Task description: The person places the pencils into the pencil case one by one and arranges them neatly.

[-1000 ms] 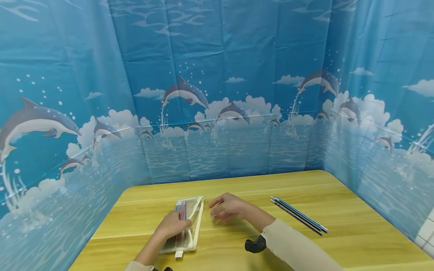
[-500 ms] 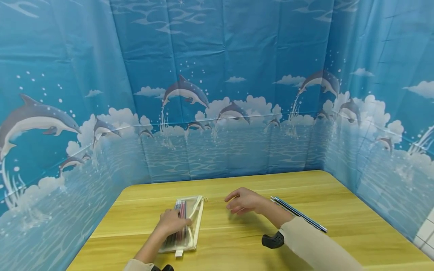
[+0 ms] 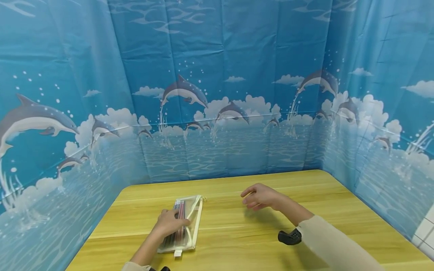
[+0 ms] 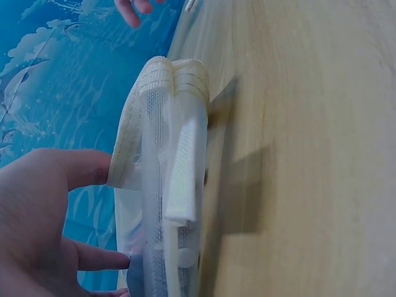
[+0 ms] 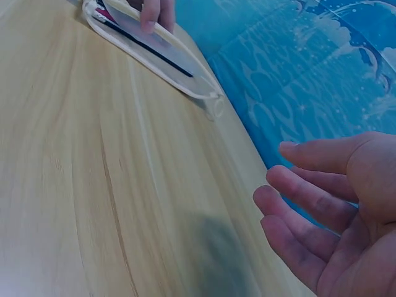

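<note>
A see-through pencil pouch (image 3: 195, 226) with cream edging and a zip lies on the table, left of the middle. Several pencils (image 3: 182, 210) show inside it, some with a reddish tint. My left hand (image 3: 168, 223) holds the pouch from above; in the left wrist view the thumb meets its cream edge and the other fingers touch its side. Well to the right, my right hand (image 3: 261, 196) hovers over the table, fingers loosely bent and holding nothing, as the right wrist view also shows. The loose pencils at the right are hidden behind the right arm in the head view.
The yellow wood-grain table (image 3: 230, 241) has rounded far corners. A blue curtain (image 3: 217, 150) printed with dolphins hangs behind it and along both sides. A black wrist device (image 3: 289, 237) sits below the right forearm.
My right hand has moved away from the pouch to the right, its arm now covering the loose pencils. My left hand and the pouch have stayed nearly still.
</note>
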